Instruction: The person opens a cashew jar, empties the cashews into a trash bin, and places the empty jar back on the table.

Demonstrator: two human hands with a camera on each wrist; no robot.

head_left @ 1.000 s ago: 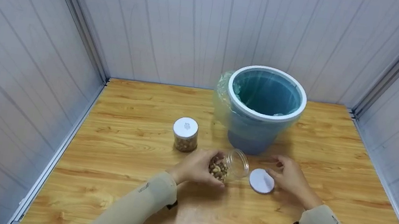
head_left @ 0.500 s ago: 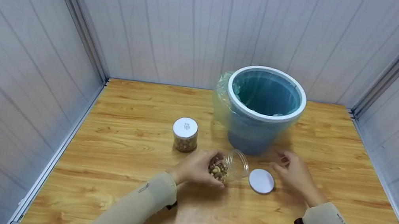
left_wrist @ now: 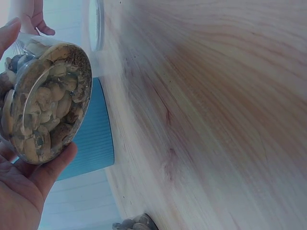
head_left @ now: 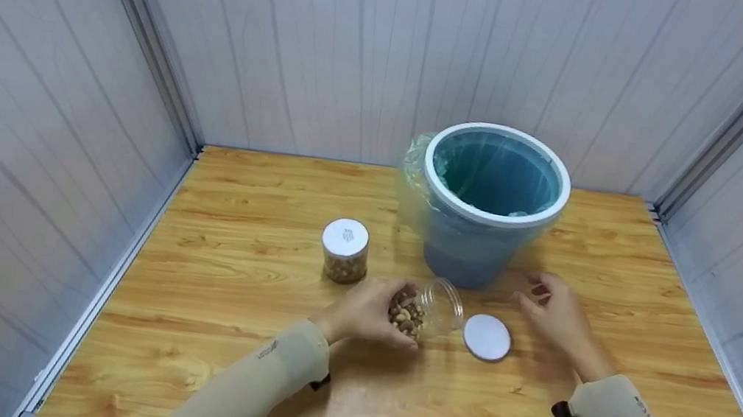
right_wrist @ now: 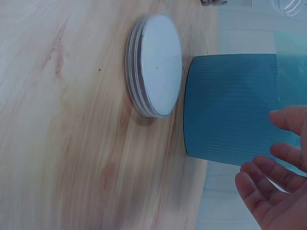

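Note:
My left hand (head_left: 370, 310) grips a clear jar (left_wrist: 53, 103) of mixed nuts, fingers on one side and thumb on the other. The jar is tilted, its lidless mouth pointing right in the head view, with the nuts (head_left: 405, 316) gathered near its base. A white round lid (head_left: 487, 337) lies on the table to the right of the jar mouth. To the right of that lid my right hand (head_left: 555, 312) hovers, holding nothing, its fingers relaxed and apart in the right wrist view.
A blue bin (head_left: 469, 254) with a white rim and a green plastic liner (head_left: 416, 186) stands behind the hands. Left of it stands a second nut jar (head_left: 345, 253) with its white lid on. Pale panel walls (head_left: 323, 44) border the wooden table (head_left: 223, 252).
My right hand has drawn away from the white lid, moving right and slightly back toward the bin side. The left hand and its jar have stayed in place.

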